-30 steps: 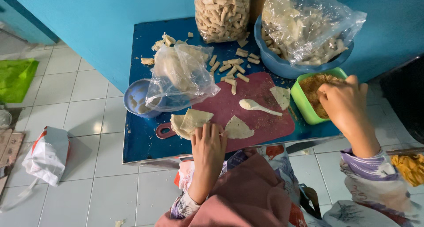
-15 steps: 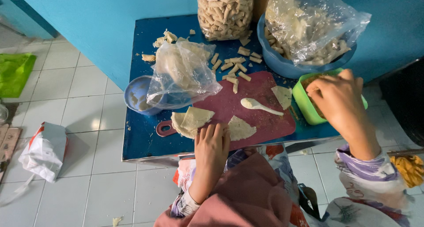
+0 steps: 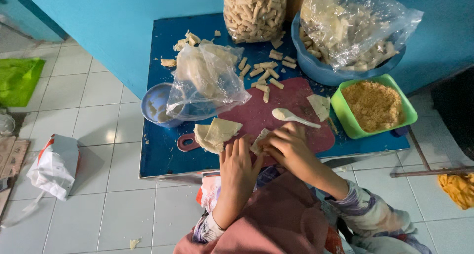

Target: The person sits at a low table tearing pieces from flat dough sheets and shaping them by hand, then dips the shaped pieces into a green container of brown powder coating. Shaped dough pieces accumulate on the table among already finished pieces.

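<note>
Item: we have both hands at the near edge of the dark red cutting board, at 6 o'clock on the small blue table. Our left hand lies fairly flat with fingers together, its tips against a pale wrapper piece; our right hand is curled narrow, pinching the same piece from the 3 o'clock side. Whether filling already sits inside we cannot tell. Stock nearby: a stack of triangular wrappers at 9 o'clock of the hands, a white spoon at 12 o'clock, a green tub of brown crumbly filling at 2 o'clock, finished rolls loose beyond the board, a small blue bowl under a clear bag. Risks, as we judge them: the thin wrapper may tear or unroll if pinched unevenly; working so close to the table edge, the piece could slip off into our lap; the overhanging bowl may tip if nudged.
</note>
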